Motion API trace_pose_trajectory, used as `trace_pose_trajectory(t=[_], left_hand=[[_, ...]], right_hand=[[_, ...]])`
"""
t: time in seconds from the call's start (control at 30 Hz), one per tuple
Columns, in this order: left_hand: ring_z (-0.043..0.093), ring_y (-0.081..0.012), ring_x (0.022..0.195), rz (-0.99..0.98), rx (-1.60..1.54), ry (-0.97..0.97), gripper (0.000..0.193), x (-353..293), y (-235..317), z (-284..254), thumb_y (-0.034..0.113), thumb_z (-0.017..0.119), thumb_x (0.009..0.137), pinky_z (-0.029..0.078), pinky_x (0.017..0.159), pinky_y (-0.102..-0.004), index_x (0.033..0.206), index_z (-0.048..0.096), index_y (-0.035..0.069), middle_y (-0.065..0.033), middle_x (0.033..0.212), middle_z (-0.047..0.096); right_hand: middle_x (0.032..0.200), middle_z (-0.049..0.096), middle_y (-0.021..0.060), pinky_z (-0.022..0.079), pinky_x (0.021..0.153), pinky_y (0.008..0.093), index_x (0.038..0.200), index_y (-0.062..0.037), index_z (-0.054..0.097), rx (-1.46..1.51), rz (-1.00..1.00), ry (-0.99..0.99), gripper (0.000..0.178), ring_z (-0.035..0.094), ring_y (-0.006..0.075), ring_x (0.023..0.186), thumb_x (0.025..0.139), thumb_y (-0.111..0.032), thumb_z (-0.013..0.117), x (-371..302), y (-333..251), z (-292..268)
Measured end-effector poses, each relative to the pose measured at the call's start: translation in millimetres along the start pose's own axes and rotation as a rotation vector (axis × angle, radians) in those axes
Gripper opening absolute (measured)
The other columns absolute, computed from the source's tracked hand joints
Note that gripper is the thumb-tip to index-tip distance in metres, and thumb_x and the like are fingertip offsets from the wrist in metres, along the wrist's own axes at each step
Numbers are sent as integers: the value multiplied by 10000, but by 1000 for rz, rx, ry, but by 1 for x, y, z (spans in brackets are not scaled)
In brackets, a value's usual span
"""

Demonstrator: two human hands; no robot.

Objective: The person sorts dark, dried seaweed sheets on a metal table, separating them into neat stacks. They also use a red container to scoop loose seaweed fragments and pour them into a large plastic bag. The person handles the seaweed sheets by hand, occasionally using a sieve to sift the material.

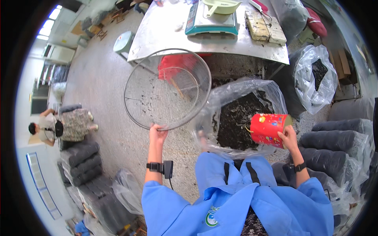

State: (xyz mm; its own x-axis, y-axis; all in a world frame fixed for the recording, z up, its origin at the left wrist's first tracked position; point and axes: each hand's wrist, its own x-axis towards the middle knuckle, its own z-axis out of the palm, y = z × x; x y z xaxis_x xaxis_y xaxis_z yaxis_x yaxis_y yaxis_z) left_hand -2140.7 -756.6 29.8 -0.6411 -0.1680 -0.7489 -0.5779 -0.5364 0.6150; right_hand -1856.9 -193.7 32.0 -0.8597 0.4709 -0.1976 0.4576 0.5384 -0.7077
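Note:
A large round wire-mesh sieve (173, 106) hangs tilted over the floor, its near rim gripped by my left hand (158, 133). Dark bits cling to the mesh. Closed around one end of a red can (267, 129) is my right hand (289, 137). The can lies sideways above an open clear plastic bag (278, 93), its other end toward the bag's middle. Loose dark flakes (233, 122), like dried leaves, fill the bag in front of my lap. What the can holds is hidden.
Ahead stands a metal table (161, 29) with a teal scale (212, 27), a pale scoop (221, 7) and wooden blocks (260, 27). Another bag of dark flakes (307, 78) is at right, above stacked black bundles (330, 141). More bundles (80, 157) and a person (71, 126) are at left.

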Motion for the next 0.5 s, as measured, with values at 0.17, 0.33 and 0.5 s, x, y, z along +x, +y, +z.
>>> trace_pose_trajectory(t=[0.17,0.33,0.5], left_hand=[[536,-294,776,20,15,-21,227,133,85,90,-46,497,681,512,700,-436,821,401,105,-95,855,456],[596,-325,805,-67,-66,-50,497,288,136,93,-54,463,687,538,653,-406,1163,472,90,-183,919,553],[599,-396,990,-195,-138,-213,449,311,146,178,22,484,695,556,759,-370,1070,432,-220,-313,1099,566]], right_hand=[[892,488,103,417,560,292,674,-6,486,18,188,153,267,480,168,610,719,-102,731,-19,-49,22],[1127,502,172,454,593,261,707,16,491,42,340,272,261,540,160,706,737,-97,724,-22,-89,51],[1150,541,147,464,547,230,756,16,509,190,438,452,227,555,108,710,801,-112,691,-40,-102,73]])
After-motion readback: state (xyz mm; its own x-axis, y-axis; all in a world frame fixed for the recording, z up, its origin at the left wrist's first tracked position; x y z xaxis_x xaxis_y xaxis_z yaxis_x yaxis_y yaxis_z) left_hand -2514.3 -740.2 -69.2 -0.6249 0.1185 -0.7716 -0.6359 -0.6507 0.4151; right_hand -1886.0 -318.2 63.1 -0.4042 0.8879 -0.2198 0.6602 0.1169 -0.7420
